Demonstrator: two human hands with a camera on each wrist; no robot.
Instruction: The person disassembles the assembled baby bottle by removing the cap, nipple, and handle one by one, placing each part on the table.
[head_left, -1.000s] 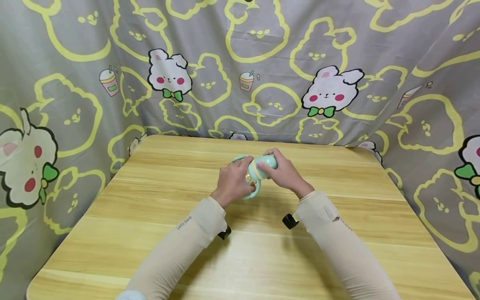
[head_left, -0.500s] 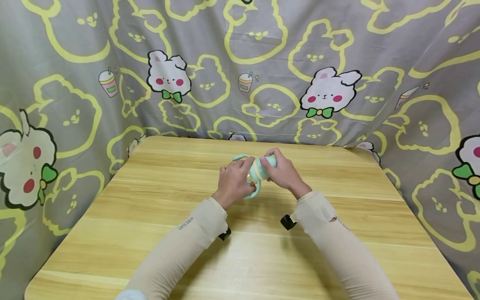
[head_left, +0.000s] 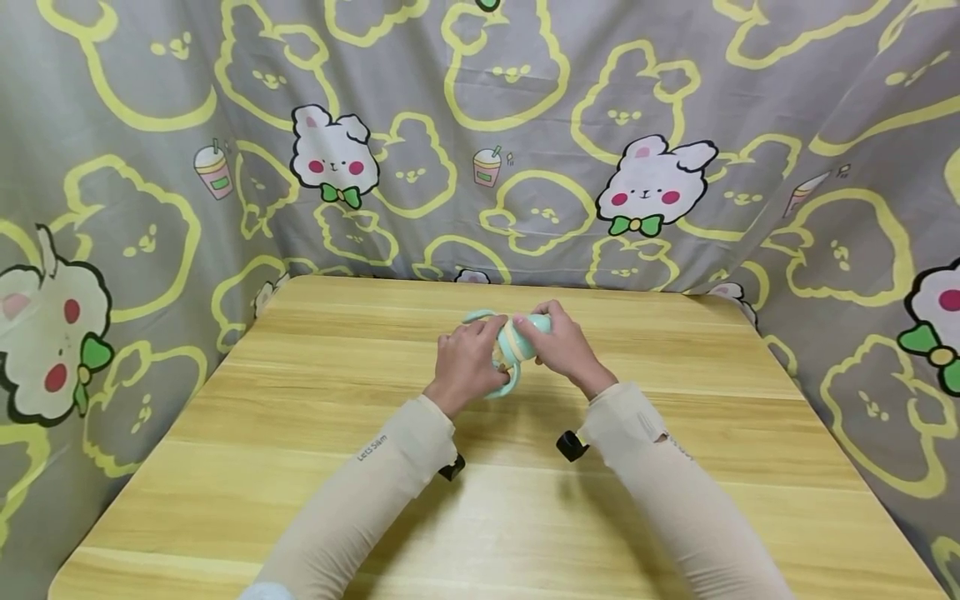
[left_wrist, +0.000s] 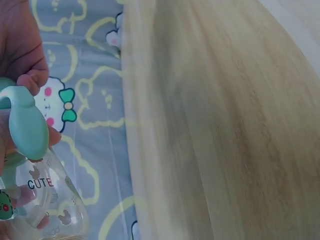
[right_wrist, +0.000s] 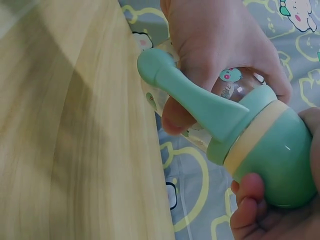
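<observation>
Clear bottle with 2 mint-green handles: tilted, above pale wood-grain table | left hand grips clear body; right hand grips mint-green domed cap | step: probably working cap, seated | next calls for: steady body, firm cap hold

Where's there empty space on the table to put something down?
The table is bare between its left edge and the left sleeve, between its right edge and the right sleeve, and behind the bottle to the curtain. The middle is crowded: the left hand and right hand hold the bottle there.
</observation>
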